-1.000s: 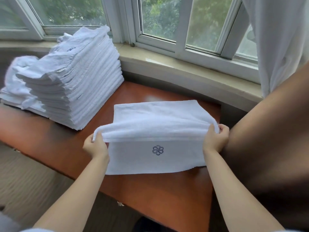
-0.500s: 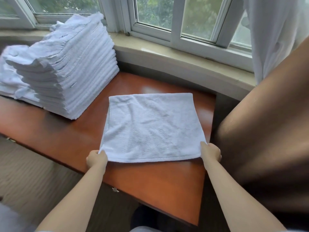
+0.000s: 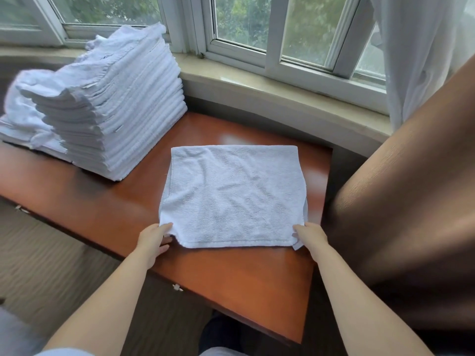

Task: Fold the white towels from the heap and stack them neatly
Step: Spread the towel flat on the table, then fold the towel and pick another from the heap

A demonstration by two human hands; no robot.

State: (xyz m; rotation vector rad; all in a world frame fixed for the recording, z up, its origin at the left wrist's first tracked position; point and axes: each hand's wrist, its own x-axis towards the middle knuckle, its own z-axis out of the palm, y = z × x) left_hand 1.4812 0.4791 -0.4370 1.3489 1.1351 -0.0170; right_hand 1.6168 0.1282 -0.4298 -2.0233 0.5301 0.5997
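Observation:
A white towel (image 3: 234,196), folded in half, lies flat on the reddish wooden table (image 3: 246,278). My left hand (image 3: 153,240) holds its near left corner, thumb on top and fingers under the edge. My right hand (image 3: 309,236) pinches the near right corner, where a bit of the lower layer sticks out. A tall stack of folded white towels (image 3: 115,104) stands at the table's back left. Behind it lies a loose heap of white towels (image 3: 23,111).
A stone window sill (image 3: 282,91) and window frames run along the back. A white curtain (image 3: 411,52) hangs at the right above a large brown padded surface (image 3: 406,214). Carpet lies below the table's near edge, and small drawer pulls (image 3: 177,287) show under it.
The towel's far half has been folded over toward me, covering the embroidered logo. Both hands came down to the near corners and now hold the doubled edge on the table.

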